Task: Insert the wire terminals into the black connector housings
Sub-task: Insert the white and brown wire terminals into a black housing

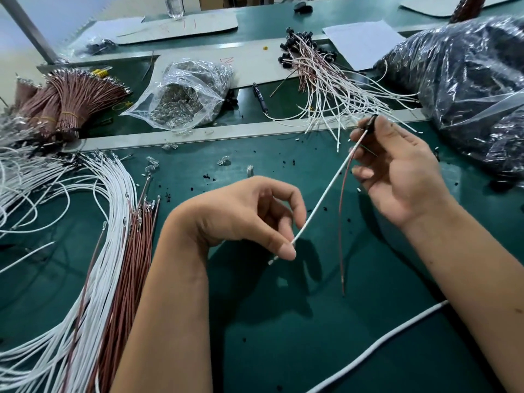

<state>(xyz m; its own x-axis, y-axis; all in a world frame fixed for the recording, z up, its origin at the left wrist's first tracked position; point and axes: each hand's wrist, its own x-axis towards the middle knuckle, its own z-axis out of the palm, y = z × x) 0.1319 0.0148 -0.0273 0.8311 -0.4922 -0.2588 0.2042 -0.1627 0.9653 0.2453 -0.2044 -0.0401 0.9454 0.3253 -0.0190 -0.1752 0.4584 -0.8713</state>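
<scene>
Black connector housing (372, 120) sits pinched at the fingertips of the right hand (402, 171), raised above the tabletop (283, 321), up and to the right of the left hand (246, 214). From it a white wire (320, 202) slants down-left to the left hand, whose thumb and forefinger pinch it near its free end; a brown wire (341, 222) hangs straight down, loose. Seating the white wire, I'd judge, means pushing along that slant toward the right hand.
</scene>
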